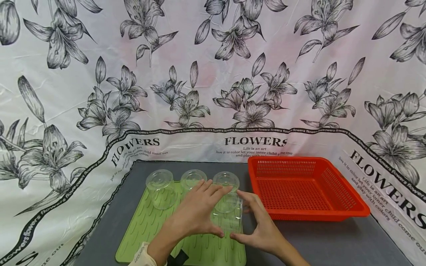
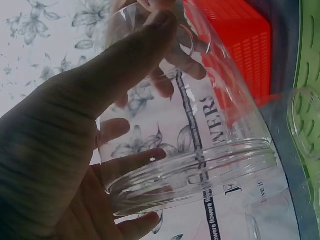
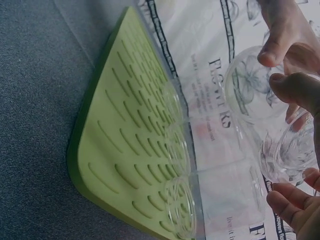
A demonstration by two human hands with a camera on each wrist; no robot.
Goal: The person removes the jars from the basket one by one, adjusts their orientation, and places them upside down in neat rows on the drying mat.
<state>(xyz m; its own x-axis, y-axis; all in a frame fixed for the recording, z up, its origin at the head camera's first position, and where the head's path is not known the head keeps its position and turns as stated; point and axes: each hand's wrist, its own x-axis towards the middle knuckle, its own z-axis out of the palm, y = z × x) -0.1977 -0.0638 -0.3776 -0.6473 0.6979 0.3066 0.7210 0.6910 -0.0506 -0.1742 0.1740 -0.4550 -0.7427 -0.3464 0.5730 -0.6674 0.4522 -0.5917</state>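
A clear jar (image 2: 225, 125) with a threaded rim is held between both hands over the green drying mat (image 1: 139, 229). My left hand (image 1: 196, 212) grips it from the left, thumb on the near side and fingers spread round the far side. From the right, my right hand (image 1: 261, 229) holds the same jar, its thumb close to the left thumb and its fingers behind the wall. Beyond the hands, a left jar (image 1: 161, 190), a middle jar (image 1: 190, 179) and a right jar (image 1: 226, 181) stand mouth down on the mat. The left hand partly hides the middle jar.
A red plastic basket (image 1: 309, 214) with perforated walls stands at the right on the grey tabletop (image 1: 319, 244). White flower-printed sheeting (image 1: 186, 147) rises behind the table and along both sides.
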